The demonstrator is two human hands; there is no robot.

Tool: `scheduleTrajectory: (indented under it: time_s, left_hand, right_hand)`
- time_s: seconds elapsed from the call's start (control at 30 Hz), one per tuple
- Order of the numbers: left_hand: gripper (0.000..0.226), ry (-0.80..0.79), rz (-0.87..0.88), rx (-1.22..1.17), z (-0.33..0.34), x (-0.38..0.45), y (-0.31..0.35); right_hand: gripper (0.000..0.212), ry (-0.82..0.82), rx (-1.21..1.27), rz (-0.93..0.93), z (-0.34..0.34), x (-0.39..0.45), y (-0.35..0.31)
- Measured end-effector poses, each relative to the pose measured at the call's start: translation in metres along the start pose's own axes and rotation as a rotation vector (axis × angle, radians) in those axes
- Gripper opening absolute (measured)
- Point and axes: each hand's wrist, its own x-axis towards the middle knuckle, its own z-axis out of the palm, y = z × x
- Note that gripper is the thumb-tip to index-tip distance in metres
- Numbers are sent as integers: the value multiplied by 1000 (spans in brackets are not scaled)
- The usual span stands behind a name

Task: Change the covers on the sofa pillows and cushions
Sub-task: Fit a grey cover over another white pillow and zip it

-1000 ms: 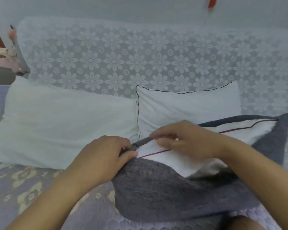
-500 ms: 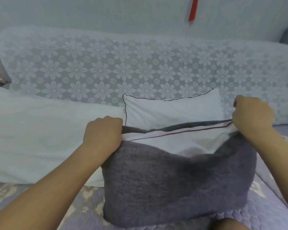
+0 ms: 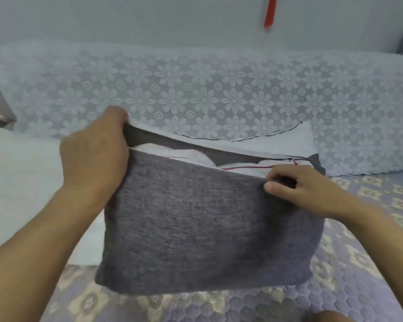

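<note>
Grey, nubbly fabric fills the middle of our view: the grey cover (image 3: 207, 228) stands upright on the quilted sofa seat (image 3: 335, 287), in front of the lace-draped backrest (image 3: 196, 89), with its open mouth facing up. Inside it we see the white pillow (image 3: 179, 154) with dark red piping, almost wholly swallowed but rumpled, its top still peeking above the front edge.

Behind it, a second white pillow (image 3: 277, 140) leans on the backrest, and a bare white cushion (image 3: 21, 170) lies to the left; we judge these still wait for covers.

Our left hand (image 3: 93, 154) grips the cover's upper left corner, its fingers curled over the edge and hidden inside the opening. Our right hand (image 3: 296, 189) pinches the front edge near the right end, thumb on the outer face and fingers curled over the rim.

The main risk we see is the bunched insert. If we close the mouth now, folded white fabric could get trapped along the opening, and the corners would stay hollow and lumpy. We cannot tell whether the opening has a zip; if it does, the loose fabric could snag it. Pulling unevenly, with the left corner held higher, may twist the pillow inside. A loose right-hand pinch could let the edge slip, so the insert creeps out.
</note>
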Motion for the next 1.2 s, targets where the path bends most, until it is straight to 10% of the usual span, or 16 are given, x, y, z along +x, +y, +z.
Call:
scheduleTrajectory:
  time_s: [0.2,0.33,0.43,0.67,0.87,1.2]
  left_hand:
    - [17,-947,85,321,1,13,-41]
    - [15,-660,157,-126,12,-32,-24]
    - [37,-808,273,-438,16,-30,6]
    - [29,-1128,370,-291,11,-7,44]
    - [24,-1287,386,-218,-13,-33,39]
    - [23,-1005,211,-203,22,-48,31]
  right_hand:
    - [31,-254,-201,-12,33,15,-11]
    - [25,-95,-78,-30,17,15,-15]
    - [30,-184,-12,-63,-4,15,-30]
    - [16,-85,-254,172,-32,35,13]
    - [25,-25,-122,15,10,48,25]
    - [32,157,289,296,-12,-1,76]
